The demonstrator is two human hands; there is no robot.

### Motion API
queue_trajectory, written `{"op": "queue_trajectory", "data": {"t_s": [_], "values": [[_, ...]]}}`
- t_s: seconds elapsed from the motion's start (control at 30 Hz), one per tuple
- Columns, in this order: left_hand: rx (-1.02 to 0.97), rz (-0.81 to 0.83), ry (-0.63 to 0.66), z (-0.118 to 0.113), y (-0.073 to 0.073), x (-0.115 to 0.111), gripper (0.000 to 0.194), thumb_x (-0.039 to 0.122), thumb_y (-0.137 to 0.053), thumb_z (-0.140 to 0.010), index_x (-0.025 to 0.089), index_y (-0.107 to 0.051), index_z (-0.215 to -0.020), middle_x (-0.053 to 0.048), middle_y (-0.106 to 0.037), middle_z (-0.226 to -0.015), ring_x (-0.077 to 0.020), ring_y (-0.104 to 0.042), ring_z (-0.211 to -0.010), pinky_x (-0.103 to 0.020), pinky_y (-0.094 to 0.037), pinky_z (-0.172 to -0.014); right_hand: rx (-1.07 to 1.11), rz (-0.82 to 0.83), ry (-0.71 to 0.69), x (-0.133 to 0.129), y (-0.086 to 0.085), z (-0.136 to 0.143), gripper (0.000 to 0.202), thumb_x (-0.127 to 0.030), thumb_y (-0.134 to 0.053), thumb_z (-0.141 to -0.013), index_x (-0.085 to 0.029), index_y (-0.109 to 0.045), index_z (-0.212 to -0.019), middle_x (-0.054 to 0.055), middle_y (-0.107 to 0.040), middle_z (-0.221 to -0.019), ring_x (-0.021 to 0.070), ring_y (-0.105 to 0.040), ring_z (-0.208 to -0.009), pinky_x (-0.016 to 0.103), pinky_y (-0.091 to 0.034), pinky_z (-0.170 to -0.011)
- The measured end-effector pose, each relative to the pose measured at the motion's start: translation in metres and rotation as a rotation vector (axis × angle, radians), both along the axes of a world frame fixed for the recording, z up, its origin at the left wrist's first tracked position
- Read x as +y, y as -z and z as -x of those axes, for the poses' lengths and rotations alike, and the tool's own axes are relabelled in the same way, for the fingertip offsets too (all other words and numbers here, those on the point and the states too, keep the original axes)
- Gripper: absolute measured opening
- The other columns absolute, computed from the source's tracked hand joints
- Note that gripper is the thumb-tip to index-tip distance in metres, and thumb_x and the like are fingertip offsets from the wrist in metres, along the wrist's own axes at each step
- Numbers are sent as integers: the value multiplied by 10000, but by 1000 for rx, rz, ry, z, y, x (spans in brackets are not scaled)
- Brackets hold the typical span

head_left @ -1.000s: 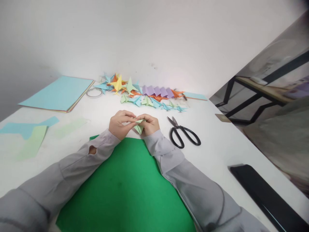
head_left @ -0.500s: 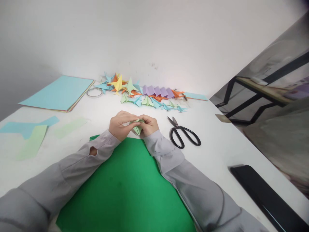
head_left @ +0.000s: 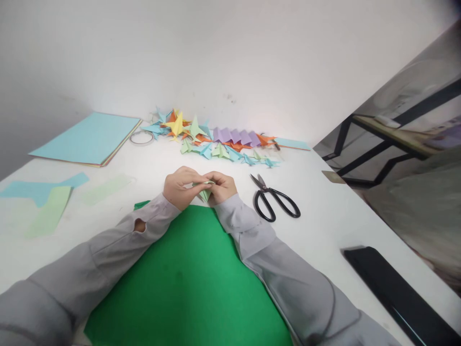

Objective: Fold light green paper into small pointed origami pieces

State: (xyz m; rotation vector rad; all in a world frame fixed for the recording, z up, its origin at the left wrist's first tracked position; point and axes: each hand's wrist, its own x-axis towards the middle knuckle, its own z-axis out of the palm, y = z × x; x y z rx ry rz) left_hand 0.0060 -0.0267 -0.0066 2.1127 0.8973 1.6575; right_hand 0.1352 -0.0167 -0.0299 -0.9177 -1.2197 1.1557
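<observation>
A small piece of folded light-green paper (head_left: 205, 194) is pinched between my two hands, just beyond the far edge of a green sheet (head_left: 187, 274). My left hand (head_left: 183, 186) grips it from the left, with the thumb pressed along its top. From the right, my right hand (head_left: 222, 187) holds it with thumb and fingers closed. Most of the paper is hidden by my fingers, so its exact folds cannot be made out. Black-handled scissors (head_left: 266, 191) lie with blades parted to the right of my right hand.
Along the wall lie several folded paper figures (head_left: 196, 129) and a purple pleated strip (head_left: 236, 137). A stack of coloured paper (head_left: 88, 137) and a ring-shaped roll (head_left: 141, 138) sit at back left. Paper offcuts (head_left: 50, 206) lie left; a black flat object (head_left: 396, 293) lies front right.
My fingers have shifted slightly on the folded paper, and a little less of its top shows. Both hands stay in nearly the same place; nothing else has moved.
</observation>
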Motion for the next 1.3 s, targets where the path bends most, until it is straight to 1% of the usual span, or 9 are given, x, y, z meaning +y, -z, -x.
{"op": "queue_trajectory", "data": {"t_s": [0.13, 0.2, 0.27, 0.37, 0.5, 0.57, 0.9, 1.03, 1.3], "values": [[23, 10, 0, -1, -2, -3, 201, 272, -740, -589, 215, -719, -780, -66, -708, -730, -176, -613, -716, -322, -514, -665, 10, 17, 11, 0, -1, 0, 179, -96, -526, -509, -191, -661, -579, -34, -629, -557, 129, -536, -564, 261, -406, -587], [47, -1, 19, -1, -4, -5, 275, 292, -744, -581, 218, -713, -844, -70, -710, -778, -182, -610, -753, -336, -509, -700, 17, 25, 19, 1, -1, 0, 206, -91, -502, -498, -197, -662, -573, -31, -637, -573, 140, -550, -600, 274, -415, -625], [68, -18, 45, -1, -5, -7, 306, 287, -731, -598, 213, -702, -894, -75, -709, -812, -186, -604, -780, -346, -502, -720, 29, 25, 29, 2, -2, -1, 205, -97, -493, -493, -203, -656, -561, -35, -628, -562, 144, -552, -615, 286, -418, -657], [84, -30, 74, 0, -5, -8, 267, 252, -687, -650, 214, -695, -914, -73, -710, -836, -184, -600, -799, -351, -497, -731, 12, 3, 52, 3, -2, -2, 186, -112, -481, -484, -203, -635, -536, -41, -605, -539, 140, -534, -596, 282, -408, -648], [87, -49, 64, -1, -4, -6, 145, 218, -649, -685, 219, -709, -817, -57, -717, -779, -174, -603, -755, -348, -495, -719, -39, 0, 56, 3, -3, -2, 176, -131, -464, -478, -196, -621, -525, -39, -581, -515, 139, -510, -568, 268, -386, -593], [90, -60, 53, -2, -3, -5, 115, 213, -647, -686, 217, -708, -784, -53, -717, -762, -169, -601, -738, -341, -496, -707, -46, 7, 53, 2, -4, -2, 176, -133, -464, -479, -195, -622, -525, -39, -578, -515, 137, -504, -563, 265, -381, -586], [156, -153, -2, -3, -5, -7, 76, 217, -610, -720, 213, -685, -732, -29, -712, -732, -145, -600, -711, -303, -493, -679, -23, -15, 26, 3, -1, -2, 166, -107, -493, -487, -191, -629, -530, -41, -587, -524, 136, -508, -573, 263, -391, -594], [180, -192, -18, -3, -6, -8, 90, 198, -593, -730, 214, -681, -724, -20, -709, -721, -139, -598, -692, -298, -495, -672, -33, -8, 28, 1, -3, -1, 147, -106, -510, -487, -188, -625, -527, -42, -593, -531, 130, -500, -549, 260, -382, -574], [148, -243, -2, -2, -6, -8, 87, 155, -608, -709, 211, -676, -704, -25, -707, -699, -140, -586, -680, -291, -496, -642, -33, -42, 0, -1, -4, -2, 184, -92, -500, -504, -188, -646, -559, -43, -609, -550, 124, -516, -560, 253, -392, -587]]}}
